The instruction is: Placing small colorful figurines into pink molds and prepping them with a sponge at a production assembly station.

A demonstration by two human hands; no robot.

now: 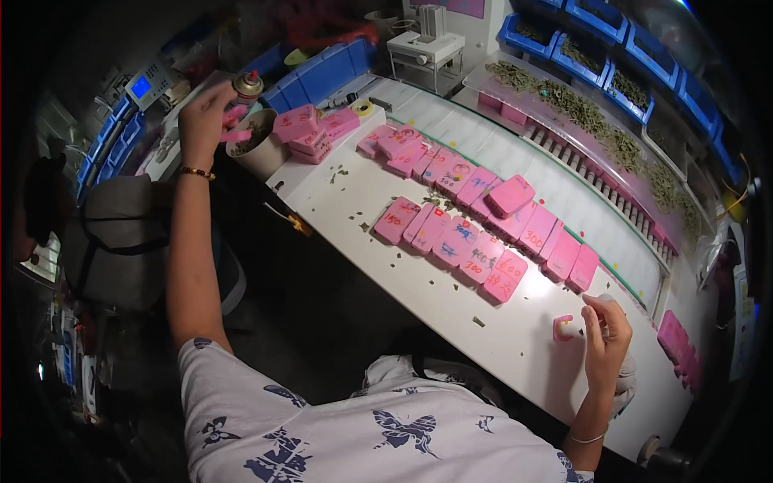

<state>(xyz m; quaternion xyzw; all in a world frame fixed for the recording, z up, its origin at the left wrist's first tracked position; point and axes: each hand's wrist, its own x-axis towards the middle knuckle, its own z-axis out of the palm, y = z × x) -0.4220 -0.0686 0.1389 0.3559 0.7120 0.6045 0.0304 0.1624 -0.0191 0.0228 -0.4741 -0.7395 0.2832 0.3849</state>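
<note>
My left hand (203, 121) reaches out to the far left, fingers bent, with a slim pink piece (235, 135) at its fingertips. That piece sits over a pale bin (262, 157) holding dried leafy bits. Just beyond the fingers stands a spray can (248, 84) with a red top. Over the near right of the white table, the fingers of my right hand (608, 326) are curled together; whatever they hold, if anything, is too small to make out. Beside it lies a small pink and yellow piece (562, 328). Pink blocks (459, 241) with handwritten marks stand in two rows on the table.
More pink blocks (299, 125) are stacked at the table's left end. A conveyor belt (451, 117) runs behind the rows. A clear tray of dried leaves (596, 121) and blue bins (580, 60) rise at the back right. Leaf scraps dot the white table (451, 310).
</note>
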